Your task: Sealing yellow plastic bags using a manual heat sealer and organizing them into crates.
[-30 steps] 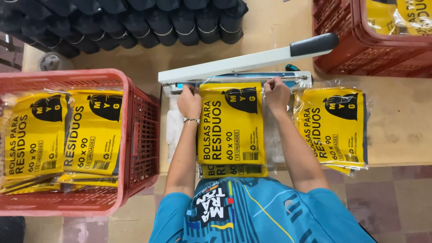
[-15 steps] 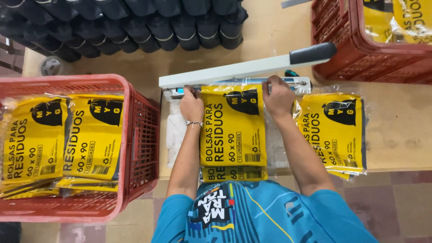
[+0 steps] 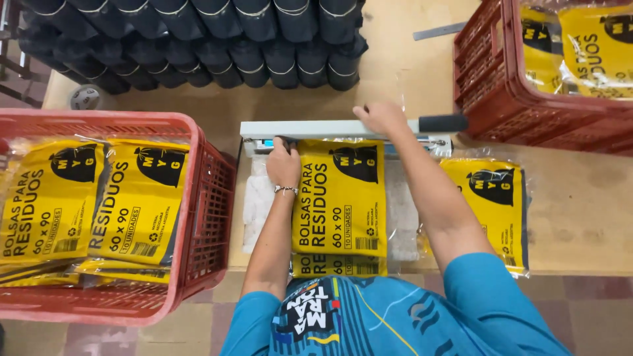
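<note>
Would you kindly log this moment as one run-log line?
right hand: pressing sealer arm down | left hand: steadying yellow packet at sealer | red crate: holds yellow packets, person's left

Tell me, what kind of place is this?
Probably a small packing workshop. A person presses a sealer bar down on a yellow pack, red crates hold more packs, and black rolls are stacked on the table.
</note>
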